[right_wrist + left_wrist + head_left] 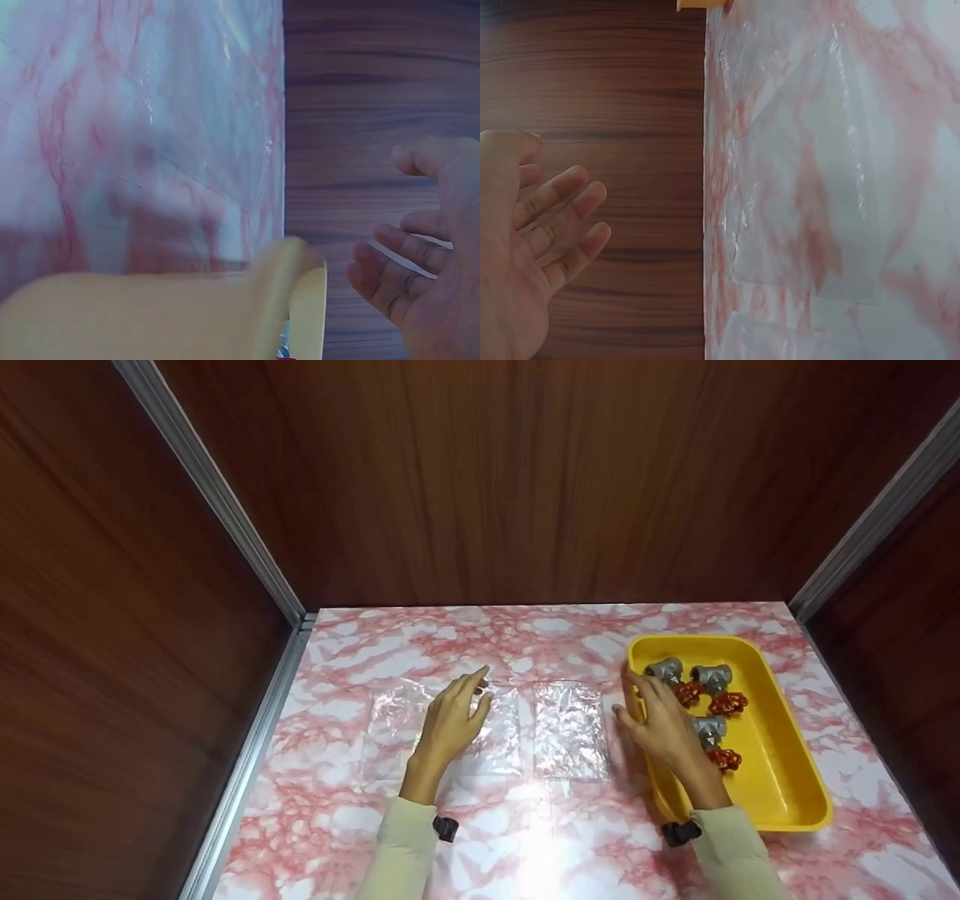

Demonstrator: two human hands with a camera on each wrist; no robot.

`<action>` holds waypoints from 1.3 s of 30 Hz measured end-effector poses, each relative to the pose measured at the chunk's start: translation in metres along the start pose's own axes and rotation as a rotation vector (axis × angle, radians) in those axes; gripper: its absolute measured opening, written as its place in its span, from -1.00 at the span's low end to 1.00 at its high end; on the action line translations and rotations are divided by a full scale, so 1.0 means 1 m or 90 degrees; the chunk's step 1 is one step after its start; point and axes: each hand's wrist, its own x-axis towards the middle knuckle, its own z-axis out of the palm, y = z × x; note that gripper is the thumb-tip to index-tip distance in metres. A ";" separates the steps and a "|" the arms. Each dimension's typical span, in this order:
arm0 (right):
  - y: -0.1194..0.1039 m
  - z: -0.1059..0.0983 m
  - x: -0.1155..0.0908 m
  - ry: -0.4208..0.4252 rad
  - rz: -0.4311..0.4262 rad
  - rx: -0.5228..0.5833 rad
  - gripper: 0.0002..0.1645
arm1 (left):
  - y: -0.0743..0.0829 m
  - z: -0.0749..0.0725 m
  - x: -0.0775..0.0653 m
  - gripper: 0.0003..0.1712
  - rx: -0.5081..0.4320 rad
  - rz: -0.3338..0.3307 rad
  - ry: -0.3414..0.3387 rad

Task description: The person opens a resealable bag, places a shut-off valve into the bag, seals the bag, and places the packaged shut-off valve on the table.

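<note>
My left hand hovers over the clear plastic bags lying flat on the table, its fingers loosely bent and holding nothing. One bag shows to the right of that hand, another to its left. A further clear bag lies between my two hands. My right hand is above the left rim of a yellow tray, fingers relaxed with nothing in them. Inside the tray are metal valves with red handwheels; the right hand partly covers some. In the left wrist view, the left hand has spread fingers.
The table has a pink and white marbled top. Brown wood-grain panels enclose it at the back and both sides, with metal corner profiles along the edges. The tray stands at the right side of the table.
</note>
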 end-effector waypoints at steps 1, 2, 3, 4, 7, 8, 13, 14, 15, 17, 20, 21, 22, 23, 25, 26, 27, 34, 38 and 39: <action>-0.001 0.001 0.000 -0.002 0.004 0.007 -0.17 | 0.000 0.001 -0.001 -0.47 -0.002 0.002 -0.001; -0.001 0.002 -0.001 -0.002 0.006 0.015 -0.18 | 0.001 0.002 -0.001 -0.48 -0.006 0.003 -0.004; -0.001 0.003 -0.001 0.000 0.006 0.020 -0.18 | 0.001 0.003 -0.002 -0.48 -0.007 0.006 -0.005; -0.001 0.005 -0.002 0.003 0.004 0.026 -0.19 | 0.001 0.005 -0.003 -0.48 -0.008 0.008 -0.005; -0.002 0.009 -0.002 0.018 0.000 0.039 -0.22 | 0.002 0.007 -0.004 -0.49 -0.007 0.006 -0.008; -0.002 0.010 -0.003 0.023 -0.004 0.042 -0.22 | 0.003 0.008 -0.005 -0.49 -0.008 0.005 -0.008; -0.004 0.016 -0.004 0.037 -0.016 0.051 -0.21 | 0.004 0.013 -0.006 -0.49 -0.015 0.000 -0.010; -0.004 0.018 -0.004 0.040 -0.020 0.053 -0.21 | 0.005 0.014 -0.006 -0.49 -0.018 0.000 -0.010; -0.004 0.019 -0.004 0.043 -0.023 0.055 -0.20 | 0.005 0.014 -0.006 -0.49 -0.021 -0.001 -0.010; -0.004 0.022 -0.004 0.050 -0.024 0.058 -0.20 | 0.006 0.016 -0.007 -0.50 -0.027 -0.001 -0.010; -0.006 0.026 -0.006 0.053 -0.018 0.064 -0.21 | 0.006 0.020 -0.008 -0.50 -0.031 -0.008 -0.011; -0.007 0.027 -0.007 0.054 -0.014 0.065 -0.22 | 0.007 0.021 -0.008 -0.51 -0.032 -0.010 -0.010; -0.008 0.028 -0.007 0.056 -0.011 0.067 -0.23 | 0.007 0.022 -0.009 -0.51 -0.035 -0.011 -0.009; -0.008 0.030 -0.008 0.058 -0.009 0.070 -0.23 | 0.007 0.024 -0.009 -0.51 -0.038 -0.013 -0.009; -0.010 0.033 -0.009 0.067 -0.007 0.077 -0.25 | 0.007 0.027 -0.010 -0.51 -0.044 -0.015 -0.006; -0.010 0.035 -0.010 0.072 -0.008 0.079 -0.26 | 0.007 0.028 -0.010 -0.51 -0.048 -0.016 -0.010; -0.011 0.036 -0.011 0.077 -0.007 0.082 -0.28 | 0.008 0.030 -0.011 -0.52 -0.049 -0.017 -0.013; -0.017 0.048 -0.014 0.097 0.024 0.104 -0.39 | 0.012 0.043 -0.014 -0.52 -0.052 -0.026 -0.037; -0.018 0.052 -0.016 0.092 0.048 0.110 -0.43 | 0.014 0.051 -0.016 -0.54 -0.055 -0.029 -0.039; -0.018 0.053 -0.016 0.090 0.050 0.110 -0.43 | 0.014 0.053 -0.017 -0.54 -0.053 -0.029 -0.041</action>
